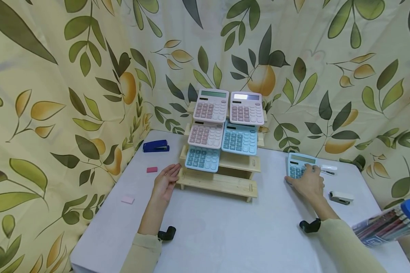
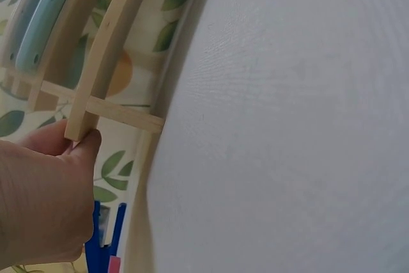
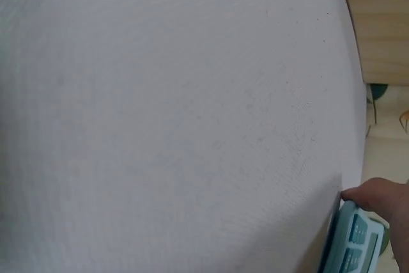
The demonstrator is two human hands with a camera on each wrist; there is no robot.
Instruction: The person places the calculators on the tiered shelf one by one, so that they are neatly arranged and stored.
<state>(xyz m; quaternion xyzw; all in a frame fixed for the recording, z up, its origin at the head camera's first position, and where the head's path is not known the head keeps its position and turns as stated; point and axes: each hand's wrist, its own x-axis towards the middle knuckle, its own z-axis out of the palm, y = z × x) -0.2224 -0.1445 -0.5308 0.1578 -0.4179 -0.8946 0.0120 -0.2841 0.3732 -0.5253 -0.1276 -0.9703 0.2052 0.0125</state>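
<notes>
A tiered wooden rack [image 1: 222,182] stands on the table, bearing pink calculators [image 1: 205,135] and two blue calculators [image 1: 239,138]. With thumb and fingers, my left hand [image 1: 166,182] grips the left end of its lowest board [image 2: 96,75]. Over to the right, my right hand [image 1: 308,184] holds another blue calculator [image 1: 302,158] by its sides, the thumb [image 3: 370,196] on one edge. That calculator's lower keys are partly hidden under the hand in the head view, and its shadow falls on the tabletop in the right wrist view.
Left of the rack lie a blue stapler [image 1: 156,146], a red eraser [image 1: 152,169] and a pink eraser [image 1: 127,200]. At right are a white clip-like item [image 1: 328,169], a small white stapler [image 1: 341,197] and a blue-lidded pencil tub [image 1: 389,223]. Leaf-patterned cloth [image 1: 294,38] hangs behind.
</notes>
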